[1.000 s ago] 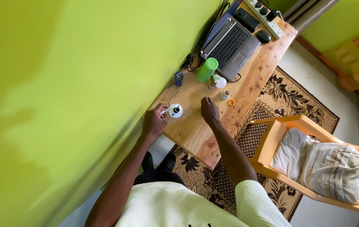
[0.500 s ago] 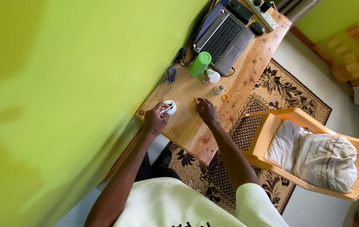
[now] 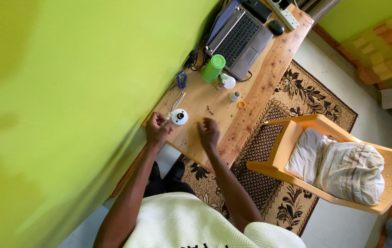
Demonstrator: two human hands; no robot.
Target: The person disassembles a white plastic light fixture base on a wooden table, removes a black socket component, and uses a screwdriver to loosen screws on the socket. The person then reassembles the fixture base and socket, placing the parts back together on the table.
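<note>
Fingers of the left hand point(image 3: 157, 132) curl around a thin tool whose tip meets a small white round fitting point(image 3: 179, 116) on the wooden desk point(image 3: 260, 69); the grip itself is too small to make out. Right hand point(image 3: 208, 132), loosely closed and apparently empty, hovers just right of it.

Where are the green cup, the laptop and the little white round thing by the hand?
Green cup point(image 3: 213, 68), head view, on its side wall.
Laptop point(image 3: 238, 40), head view, on the keyboard.
White round thing point(image 3: 179, 116), head view, on its top face, next to the left hand point(image 3: 157, 133).
</note>
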